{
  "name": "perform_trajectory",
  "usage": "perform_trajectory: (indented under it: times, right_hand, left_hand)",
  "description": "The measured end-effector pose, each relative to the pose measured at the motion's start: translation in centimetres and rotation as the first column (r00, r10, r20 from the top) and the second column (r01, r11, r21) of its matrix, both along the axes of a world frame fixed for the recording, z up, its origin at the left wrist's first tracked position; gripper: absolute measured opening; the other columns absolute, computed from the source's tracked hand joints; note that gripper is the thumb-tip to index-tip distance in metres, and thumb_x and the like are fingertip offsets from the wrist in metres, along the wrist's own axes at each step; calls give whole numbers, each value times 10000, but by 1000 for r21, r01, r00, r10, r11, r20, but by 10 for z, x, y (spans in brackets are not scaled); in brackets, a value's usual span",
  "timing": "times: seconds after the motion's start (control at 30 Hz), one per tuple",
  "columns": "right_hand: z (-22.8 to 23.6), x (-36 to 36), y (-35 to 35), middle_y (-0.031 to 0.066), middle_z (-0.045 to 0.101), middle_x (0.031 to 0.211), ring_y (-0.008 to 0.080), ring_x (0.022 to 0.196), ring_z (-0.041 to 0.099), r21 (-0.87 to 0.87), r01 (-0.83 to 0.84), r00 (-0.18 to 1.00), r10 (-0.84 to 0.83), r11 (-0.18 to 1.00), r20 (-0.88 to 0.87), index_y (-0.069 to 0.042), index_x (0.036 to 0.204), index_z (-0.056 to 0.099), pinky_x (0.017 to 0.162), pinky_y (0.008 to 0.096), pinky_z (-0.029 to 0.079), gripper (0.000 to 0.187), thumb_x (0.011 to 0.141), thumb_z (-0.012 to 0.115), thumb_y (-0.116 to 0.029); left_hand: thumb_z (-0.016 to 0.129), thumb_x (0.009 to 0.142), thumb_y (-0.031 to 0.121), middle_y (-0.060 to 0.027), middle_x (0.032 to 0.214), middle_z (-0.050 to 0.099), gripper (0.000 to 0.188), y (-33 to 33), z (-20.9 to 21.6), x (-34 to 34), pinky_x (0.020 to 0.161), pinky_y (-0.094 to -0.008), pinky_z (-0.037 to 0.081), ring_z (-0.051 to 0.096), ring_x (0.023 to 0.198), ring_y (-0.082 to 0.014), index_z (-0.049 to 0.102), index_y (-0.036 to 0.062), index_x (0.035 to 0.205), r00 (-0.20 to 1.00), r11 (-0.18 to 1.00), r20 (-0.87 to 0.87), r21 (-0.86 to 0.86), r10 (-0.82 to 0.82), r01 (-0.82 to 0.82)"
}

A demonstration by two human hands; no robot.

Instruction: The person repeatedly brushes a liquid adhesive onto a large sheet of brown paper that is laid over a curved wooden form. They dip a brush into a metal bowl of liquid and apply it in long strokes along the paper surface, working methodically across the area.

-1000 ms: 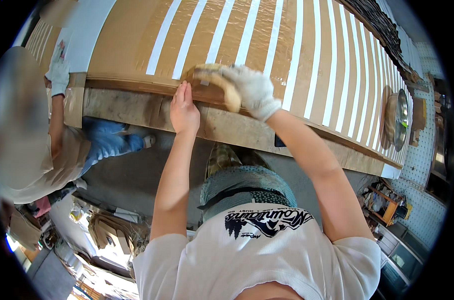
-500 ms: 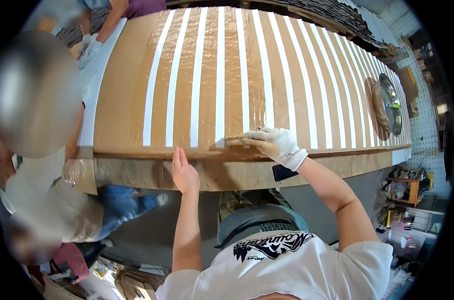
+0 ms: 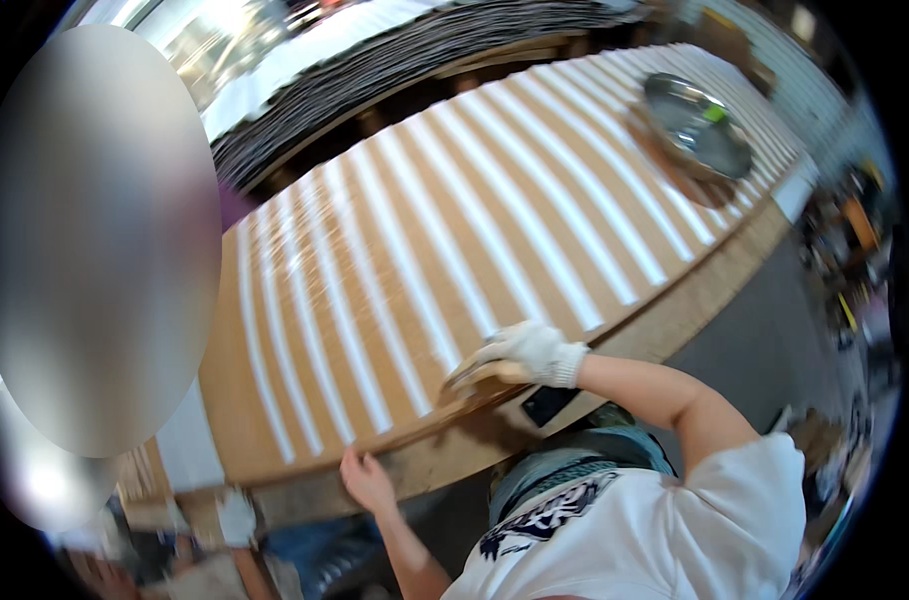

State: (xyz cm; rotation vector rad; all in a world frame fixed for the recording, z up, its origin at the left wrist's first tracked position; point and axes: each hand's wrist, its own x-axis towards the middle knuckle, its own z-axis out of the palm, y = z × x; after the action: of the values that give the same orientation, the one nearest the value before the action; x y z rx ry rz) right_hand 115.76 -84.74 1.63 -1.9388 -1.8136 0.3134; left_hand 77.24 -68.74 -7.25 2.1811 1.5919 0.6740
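A brown board or layered brown sheets (image 3: 237,400), crossed by parallel white strips, covers the long table. Some strips near the middle look wet and glossy. My right hand (image 3: 535,352), in a white knitted glove, is closed round a flat, tan, block-shaped tool (image 3: 467,384), held low at the near edge of the brown surface; blur hides whether it is a brush. My bare left hand (image 3: 368,482) rests against that near edge, farther left, with its fingers straight and holding nothing.
A shiny metal bowl (image 3: 665,95) with something bright green inside stands toward the far right. Dark stacked sheets (image 3: 325,125) lie beyond the table. A dark phone-like object (image 3: 549,405) is beside the near edge. At left is another person, whose gloved hand (image 3: 237,518) shows.
The view has turned and tilted, so the table now slants up to the right. My right hand keeps its tool near the edge; my left hand stays at the edge. The co-worker appears closer.
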Motion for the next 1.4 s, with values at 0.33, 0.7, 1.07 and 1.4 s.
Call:
perform_trajectory:
  times: [0.33,0.7,1.07,1.4]
  right_hand:
    - [73,265,-183,104,730,1046,155,940,659,-109,654,275,-370,748,-887,42,1147,692,863,307,530,602,792,835,-423]
    - [71,585,-339,293,693,1042,421,1011,667,64,996,70,-995,65,-69,47,1035,704,915,440,505,617,850,600,-532]
    - [69,596,-327,230,717,1012,373,1000,667,15,954,287,-904,298,-316,6,1127,687,893,454,491,512,851,676,-426]
    - [9,653,-423,150,586,1332,290,1108,599,-213,962,-41,-680,171,-732,18,1370,545,902,429,501,625,949,643,-434]
  left_hand:
    - [448,828,-102,-33,779,459,130,-142,7,208,660,-277,410,426,692,-126,520,6,828,897,995,436,86,-77,43]
    - [585,936,9,-29,682,352,256,-233,29,349,558,-272,325,330,622,-115,388,41,775,927,981,351,-89,-130,171]
    - [573,936,-5,-6,718,328,227,-267,63,349,597,-261,342,333,677,-97,406,36,788,949,991,311,-130,47,-6]
    - [562,880,18,-241,699,524,112,-248,63,360,579,-465,431,536,680,-461,465,33,824,964,983,264,-183,18,32]
